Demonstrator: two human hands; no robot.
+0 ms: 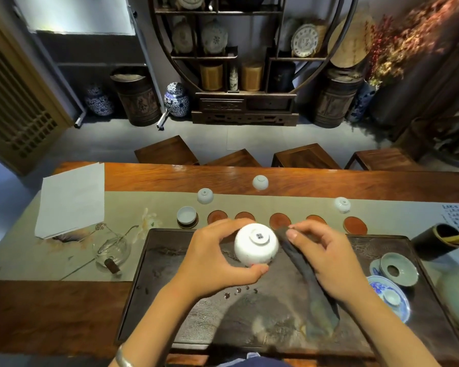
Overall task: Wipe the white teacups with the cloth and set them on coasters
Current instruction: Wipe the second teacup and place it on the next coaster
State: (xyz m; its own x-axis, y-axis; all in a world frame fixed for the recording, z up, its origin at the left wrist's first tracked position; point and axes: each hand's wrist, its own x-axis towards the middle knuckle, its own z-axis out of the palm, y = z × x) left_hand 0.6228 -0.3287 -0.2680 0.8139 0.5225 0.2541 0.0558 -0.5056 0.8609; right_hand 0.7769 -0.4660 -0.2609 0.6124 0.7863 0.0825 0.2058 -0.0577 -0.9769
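Observation:
My left hand (217, 258) holds a white teacup (256, 245) upside down above the dark tea tray (170, 300), its foot ring facing me. My right hand (323, 258) grips a dark cloth (310, 284) whose top end touches the cup's right side while the rest hangs down over the tray. One teacup (186, 215) stands upright on the leftmost coaster. Several bare reddish coasters (355, 225) lie in a row behind my hands. Three more cups sit upside down on the runner and table: a left cup (205, 195), a middle cup (260, 182) and a right cup (342, 204).
A glass pitcher (113, 249) lies left of the tray beside a stack of white paper (72, 200). A celadon strainer (398, 268), a blue-and-white saucer (390, 295) and a dark tool holder (435, 242) crowd the right. Wooden stools (302, 156) stand beyond the table.

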